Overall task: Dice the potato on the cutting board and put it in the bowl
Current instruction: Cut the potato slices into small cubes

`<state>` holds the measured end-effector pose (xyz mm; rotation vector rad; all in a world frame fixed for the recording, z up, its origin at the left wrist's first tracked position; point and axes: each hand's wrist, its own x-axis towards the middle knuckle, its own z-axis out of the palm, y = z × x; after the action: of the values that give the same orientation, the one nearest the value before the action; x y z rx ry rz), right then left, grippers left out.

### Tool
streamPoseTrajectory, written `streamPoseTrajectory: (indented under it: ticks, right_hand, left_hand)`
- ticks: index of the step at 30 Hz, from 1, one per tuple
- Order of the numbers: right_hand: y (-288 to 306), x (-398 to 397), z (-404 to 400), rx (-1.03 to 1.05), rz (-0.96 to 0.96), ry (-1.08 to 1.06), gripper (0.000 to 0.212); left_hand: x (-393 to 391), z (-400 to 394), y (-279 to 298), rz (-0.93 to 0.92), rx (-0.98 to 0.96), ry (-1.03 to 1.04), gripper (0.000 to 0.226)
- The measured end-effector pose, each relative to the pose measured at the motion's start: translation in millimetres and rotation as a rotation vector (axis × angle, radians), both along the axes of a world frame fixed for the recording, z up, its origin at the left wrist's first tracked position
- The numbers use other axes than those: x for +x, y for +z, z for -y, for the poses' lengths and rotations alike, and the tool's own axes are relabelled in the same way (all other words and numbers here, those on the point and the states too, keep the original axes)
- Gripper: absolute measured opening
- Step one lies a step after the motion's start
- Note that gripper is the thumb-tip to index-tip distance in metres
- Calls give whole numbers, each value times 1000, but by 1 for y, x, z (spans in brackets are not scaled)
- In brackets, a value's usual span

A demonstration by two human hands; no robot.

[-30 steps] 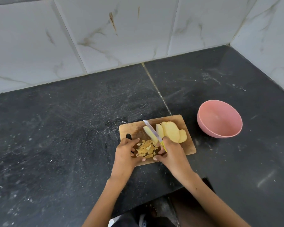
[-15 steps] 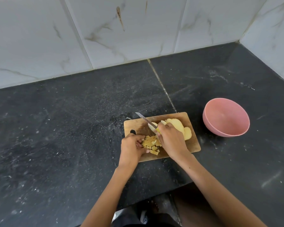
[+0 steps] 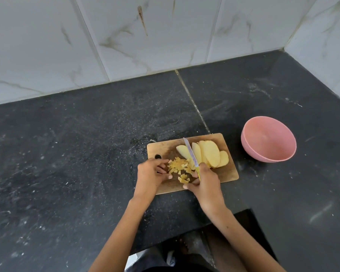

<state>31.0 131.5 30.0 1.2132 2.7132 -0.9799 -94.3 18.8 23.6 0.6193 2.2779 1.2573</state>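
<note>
Seen from above, a small rectangular wooden cutting board (image 3: pixel 227 173) lies on a dark speckled stone tabletop (image 3: pixel 67 154). The right hand (image 3: pixel 205 185) grips a yellow-handled knife (image 3: pixel 190 154), blade pointing away towards the wall. The left hand (image 3: pixel 150 173), fingers curled, touches a heap of pale yellow potato dice (image 3: pixel 180 167) between both hands. Uncut pale potato slices (image 3: pixel 210 156) fan just right of the blade, long axes running roughly alongside it, nearer the right hand. An empty round pink bowl (image 3: pixel 268 139) stands further right.
</note>
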Motion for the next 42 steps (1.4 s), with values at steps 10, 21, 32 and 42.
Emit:
streamPoseTrajectory:
  ticks: [10, 21, 32, 42]
  right_hand:
    - [-2, -40, 14, 71, -116, -105, 49]
    - [36, -49, -32, 227, -187, -85, 29]
    - [30, -83, -49, 213, -27, -41, 28]
    - [41, -47, -71, -59, -311, -300, 36]
  left_hand:
    - [-4, -17, -9, -95, 5, 89, 29]
    - [0, -6, -6, -359, 38, -79, 37]
    - [13, -34, -15, -655, -88, -181, 25]
    - [8, -51, -15, -664, -84, -164, 13]
